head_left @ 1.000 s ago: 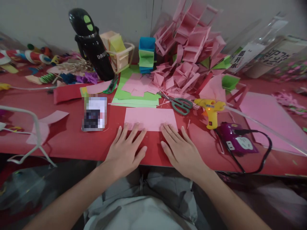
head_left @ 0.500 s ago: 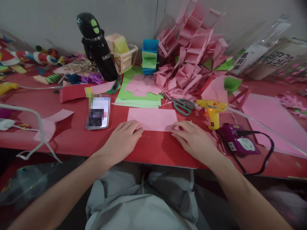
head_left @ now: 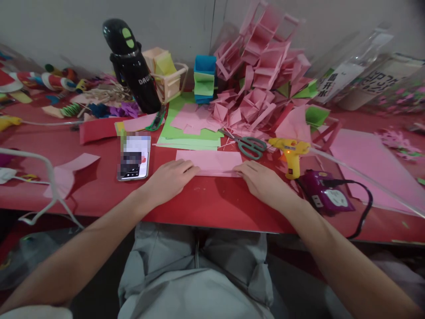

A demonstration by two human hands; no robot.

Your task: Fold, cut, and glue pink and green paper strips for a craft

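Observation:
A pink sheet of paper (head_left: pixel 212 160) lies on the red table in front of me, its near edge turned up in a narrow fold. At its left near corner my left hand (head_left: pixel 174 179) has its fingers closed on the edge. My right hand (head_left: pixel 262 180) pinches the right near corner in the same way. Both thumbs are mostly hidden under the fingers. Dark green scissors (head_left: pixel 250 146) lie just beyond the sheet's right end, and a phone (head_left: pixel 134 157) rests left of my left hand.
A yellow glue gun (head_left: pixel 292 153) and a purple power socket (head_left: pixel 327 195) lie to the right. Behind are green sheets (head_left: pixel 191 142), a black bottle (head_left: pixel 136 75), a blue and green paper piece (head_left: pixel 204 79) and a heap of folded pink paper (head_left: pixel 265 66). A white cable (head_left: pixel 53 177) hangs at left.
The sheet's near edge has been lifted and folded away from me, so the paper looks shallower. Both hands have moved slightly forward with it. The view has shifted a little.

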